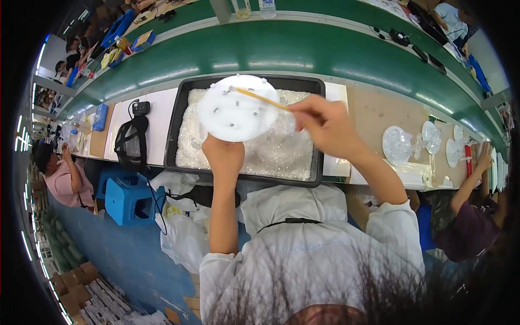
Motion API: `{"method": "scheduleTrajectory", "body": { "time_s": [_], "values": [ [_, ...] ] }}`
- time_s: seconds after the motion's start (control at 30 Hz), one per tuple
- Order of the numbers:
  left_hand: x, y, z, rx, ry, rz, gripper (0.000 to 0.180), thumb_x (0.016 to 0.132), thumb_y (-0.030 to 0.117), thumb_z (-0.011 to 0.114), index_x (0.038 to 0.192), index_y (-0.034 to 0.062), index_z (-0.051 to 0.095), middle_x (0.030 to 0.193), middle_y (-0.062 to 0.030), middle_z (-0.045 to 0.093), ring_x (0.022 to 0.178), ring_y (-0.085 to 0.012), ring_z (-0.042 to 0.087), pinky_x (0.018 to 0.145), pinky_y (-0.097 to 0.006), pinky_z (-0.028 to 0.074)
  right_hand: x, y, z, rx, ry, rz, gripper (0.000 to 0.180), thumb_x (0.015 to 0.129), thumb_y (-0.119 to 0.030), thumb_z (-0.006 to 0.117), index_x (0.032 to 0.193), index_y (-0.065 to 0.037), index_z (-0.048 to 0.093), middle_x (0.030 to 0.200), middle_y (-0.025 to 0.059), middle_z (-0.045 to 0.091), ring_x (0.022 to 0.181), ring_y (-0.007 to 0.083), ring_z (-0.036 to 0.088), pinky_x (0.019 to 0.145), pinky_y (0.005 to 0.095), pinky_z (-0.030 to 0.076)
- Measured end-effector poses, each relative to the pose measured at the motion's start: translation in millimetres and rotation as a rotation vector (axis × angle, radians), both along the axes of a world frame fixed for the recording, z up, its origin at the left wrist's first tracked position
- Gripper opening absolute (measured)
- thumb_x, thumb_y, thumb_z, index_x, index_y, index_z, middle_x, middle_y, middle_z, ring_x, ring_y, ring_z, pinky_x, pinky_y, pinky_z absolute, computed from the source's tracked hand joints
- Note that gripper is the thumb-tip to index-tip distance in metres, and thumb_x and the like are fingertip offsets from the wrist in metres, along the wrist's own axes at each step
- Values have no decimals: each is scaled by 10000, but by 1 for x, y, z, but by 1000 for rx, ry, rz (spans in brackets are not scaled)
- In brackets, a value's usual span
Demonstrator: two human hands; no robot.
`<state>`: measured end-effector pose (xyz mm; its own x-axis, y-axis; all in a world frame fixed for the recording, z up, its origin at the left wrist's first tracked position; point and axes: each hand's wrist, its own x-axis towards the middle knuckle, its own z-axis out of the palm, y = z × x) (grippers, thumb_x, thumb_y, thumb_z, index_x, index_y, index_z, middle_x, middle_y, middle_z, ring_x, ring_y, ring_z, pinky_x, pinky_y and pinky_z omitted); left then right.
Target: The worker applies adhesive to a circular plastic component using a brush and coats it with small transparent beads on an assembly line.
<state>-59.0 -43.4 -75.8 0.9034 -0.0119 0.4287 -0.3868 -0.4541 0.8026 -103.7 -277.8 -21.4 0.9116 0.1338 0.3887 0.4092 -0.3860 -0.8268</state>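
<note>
My left hand (223, 154) grips the lower edge of a white round plate (244, 122), holding it tilted up. Small fittings dot the face and rim of the plate. In my right hand (327, 127) is a thin yellow-brown stick (260, 96), pinched near its end. The stick's far tip reaches the upper part of the plate; whether it touches the surface cannot be made out. Under both hands lies a black tray (170, 132) filled with small clear, glittering pieces (265, 160), too small to name.
Clear round discs (397, 145) lie on the bench at right. A black mesh bag (131, 143) sits left of the tray. On the floor stand a blue stool (127, 200) and white plastic bags (187, 244). Co-workers sit at left (67, 181) and right (471, 227).
</note>
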Motion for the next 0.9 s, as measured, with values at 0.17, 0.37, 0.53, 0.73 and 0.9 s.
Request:
{"method": "scheduleTrajectory", "body": {
  "time_s": [0.17,0.37,0.53,0.73,0.9],
  "values": [
    [3,-1,4,7,-73,-26,254,821,42,633,1055,-46,676,949,-189,730,934,-283,722,804,-343,536,7,-11,5,357,-191,-249,181,919,41,554,1065,-19,642,771,27,637,642,96,596,595,219,477],
    [4,4,2,-81,0,-33,289,815,19,646,1095,-46,671,1060,-190,721,1046,-270,689,884,-343,511,28,-20,16,-79,-80,43,199,928,38,535,1090,-35,626,729,43,662,626,40,583,532,221,437],
    [9,12,-1,-92,48,-72,290,821,-14,636,1107,-51,666,1102,-184,712,1077,-263,673,914,-339,496,54,-30,24,218,-214,-18,150,919,42,547,1047,-8,608,758,52,638,655,112,627,565,232,477],
    [17,19,-10,-207,223,-115,334,847,-1,633,1178,-48,630,1172,-176,686,1129,-257,640,948,-344,477,76,-39,43,-85,-126,232,196,890,79,519,1040,-9,608,796,84,636,675,144,632,599,266,498],
    [9,12,8,-122,30,-111,387,873,40,634,1246,-53,583,1226,-173,656,1166,-247,609,983,-353,458,96,-49,44,213,-203,99,240,924,40,519,1140,-43,588,802,65,642,652,119,594,550,252,437]
  ]
}}
